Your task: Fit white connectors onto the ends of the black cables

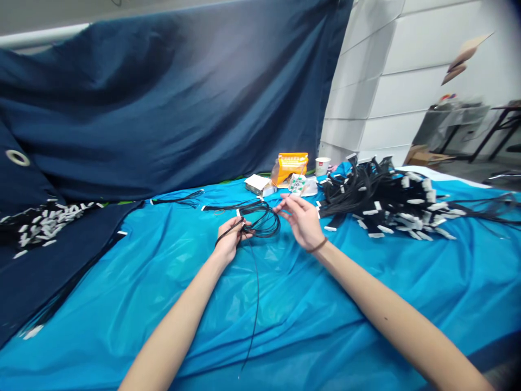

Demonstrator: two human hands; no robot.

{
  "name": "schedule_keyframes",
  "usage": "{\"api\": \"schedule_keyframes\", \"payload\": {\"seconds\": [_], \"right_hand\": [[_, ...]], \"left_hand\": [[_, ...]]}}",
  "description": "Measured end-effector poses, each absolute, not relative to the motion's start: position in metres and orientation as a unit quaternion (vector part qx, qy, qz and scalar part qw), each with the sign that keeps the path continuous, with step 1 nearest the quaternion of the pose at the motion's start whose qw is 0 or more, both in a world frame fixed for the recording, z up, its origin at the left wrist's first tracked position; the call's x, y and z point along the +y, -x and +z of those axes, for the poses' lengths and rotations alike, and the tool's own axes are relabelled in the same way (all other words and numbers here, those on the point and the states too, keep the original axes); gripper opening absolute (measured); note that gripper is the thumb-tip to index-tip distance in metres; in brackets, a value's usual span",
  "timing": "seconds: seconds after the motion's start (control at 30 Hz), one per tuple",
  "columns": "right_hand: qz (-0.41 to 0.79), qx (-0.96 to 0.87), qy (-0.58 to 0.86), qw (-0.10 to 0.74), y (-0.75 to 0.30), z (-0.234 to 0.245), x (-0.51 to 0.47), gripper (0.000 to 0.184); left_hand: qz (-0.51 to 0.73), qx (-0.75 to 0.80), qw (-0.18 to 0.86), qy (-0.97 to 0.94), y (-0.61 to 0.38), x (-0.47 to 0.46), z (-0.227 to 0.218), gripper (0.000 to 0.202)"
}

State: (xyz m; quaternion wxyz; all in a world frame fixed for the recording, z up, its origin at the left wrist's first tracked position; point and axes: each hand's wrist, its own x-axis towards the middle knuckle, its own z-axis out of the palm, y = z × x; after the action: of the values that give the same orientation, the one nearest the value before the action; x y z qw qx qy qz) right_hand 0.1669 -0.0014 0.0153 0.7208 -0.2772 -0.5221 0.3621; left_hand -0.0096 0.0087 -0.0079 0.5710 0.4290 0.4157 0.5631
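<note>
My left hand [230, 237] is closed around a coil of thin black cable [264, 220], pinching the loops together above the blue plastic sheet [171, 282]. A loose end of the cable [255, 304] hangs down from that hand toward me. My right hand [302, 220] hovers just right of the coil with its fingers spread and slightly curled, holding nothing that I can make out. It wears a thin band on the wrist.
A large heap of black cables with white tags [391, 209] lies at the right. Behind the hands stand an orange packet [290, 167], a white box [258, 184] and a paper cup [322, 165]. White-tagged cables [44, 222] lie on dark blue cloth at left.
</note>
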Motion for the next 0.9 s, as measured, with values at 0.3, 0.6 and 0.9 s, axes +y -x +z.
{"api": "schedule_keyframes", "payload": {"seconds": [0.3,0.6,0.9], "right_hand": [[0.015,-0.733,0.313,0.604,-0.163,0.009,-0.015,0.018],[-0.012,-0.757,0.325,0.567,-0.16,0.003,-0.013,0.013],[-0.005,-0.75,0.333,0.572,-0.16,0.004,-0.015,0.013]], "left_hand": [[0.523,0.414,0.547,-0.506,0.005,0.004,-0.008,0.028],[0.524,0.385,0.55,-0.523,0.002,0.005,-0.01,0.035],[0.522,0.371,0.544,-0.542,0.003,0.006,-0.012,0.038]]}}
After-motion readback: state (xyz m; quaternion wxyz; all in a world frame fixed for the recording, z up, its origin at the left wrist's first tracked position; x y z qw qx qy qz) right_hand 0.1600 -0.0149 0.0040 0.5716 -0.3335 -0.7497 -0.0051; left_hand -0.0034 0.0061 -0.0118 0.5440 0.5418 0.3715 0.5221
